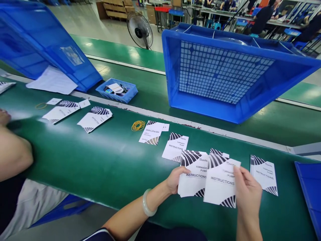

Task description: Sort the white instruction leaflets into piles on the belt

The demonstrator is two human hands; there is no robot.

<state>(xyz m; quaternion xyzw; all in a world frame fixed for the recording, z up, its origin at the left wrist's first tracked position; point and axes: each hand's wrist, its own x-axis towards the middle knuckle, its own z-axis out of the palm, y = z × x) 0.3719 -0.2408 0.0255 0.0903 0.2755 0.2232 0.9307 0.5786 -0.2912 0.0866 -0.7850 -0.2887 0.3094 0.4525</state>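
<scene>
My left hand is closed on a stack of instruction booklets, its thumb across the front cover. At the stack's right, a single instruction booklet is pinched by my right hand; its left edge overlaps the stack, and its print is slightly blurred. Both covers read "Tornado Pump Instructions". Just behind them on the green table lies another pile of booklets, with one more pile mostly hidden by the held ones. To the right of my right hand rests a further booklet pile.
Yellow rubber bands lie beside a booklet pile with a small card. Blue crates lean behind the green table. A small blue basket holds odds and ends. A co-worker's arm is at the left.
</scene>
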